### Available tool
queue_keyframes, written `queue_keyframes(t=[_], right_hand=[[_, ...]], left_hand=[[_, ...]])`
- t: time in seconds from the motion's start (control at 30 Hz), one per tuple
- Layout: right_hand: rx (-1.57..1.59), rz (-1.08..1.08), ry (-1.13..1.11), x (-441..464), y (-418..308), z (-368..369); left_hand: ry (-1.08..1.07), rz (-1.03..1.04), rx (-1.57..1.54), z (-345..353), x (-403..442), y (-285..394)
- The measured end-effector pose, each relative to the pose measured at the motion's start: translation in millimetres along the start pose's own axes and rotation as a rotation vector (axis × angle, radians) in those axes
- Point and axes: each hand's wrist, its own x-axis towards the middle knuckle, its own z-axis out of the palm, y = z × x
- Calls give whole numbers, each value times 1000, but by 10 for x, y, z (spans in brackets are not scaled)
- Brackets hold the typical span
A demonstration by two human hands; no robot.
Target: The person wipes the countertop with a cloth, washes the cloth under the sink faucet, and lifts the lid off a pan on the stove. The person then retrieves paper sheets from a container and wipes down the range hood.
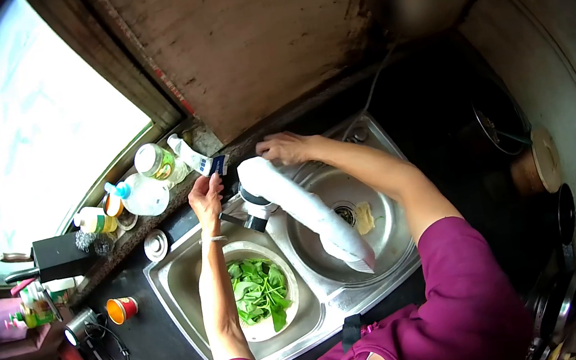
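Head view: white tube (189, 155), dark-blue end, at left hand's (206, 198) fingertips; pinch cannot be told. Right hand (283, 148): fingers curled, hold unclear; wrinkled white sleeve-like length (307, 210) just bodyward. Bodyward of left hand: pale bowl (258, 332), green leaves (263, 288) inside.

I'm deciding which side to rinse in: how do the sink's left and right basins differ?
The left basin is roughly rectangular, while the right basin is round. The left basin holds a pale bowl of leafy greens; the right basin has a beige scrap beside its visible drain. Both are metal and belong to one sink unit.
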Motion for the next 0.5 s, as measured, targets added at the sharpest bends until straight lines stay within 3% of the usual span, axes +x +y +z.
queue_keyframes(t=[0.13, 0.3, 0.37, 0.5], right_hand=[[-76, 158, 130, -460, 160, -216], [-212, 441, 69, -1062, 503, -639], [-379, 676, 65, -1118, 570, -633], [-460, 788, -92, -900, 318, -663]], left_hand=[[-2, 18, 81, -16, -42, 62], [-39, 85, 6, -82, -101, -2], [-32, 30, 25, -123, -168, 86], [-40, 51, 94, -192, -259, 150]])
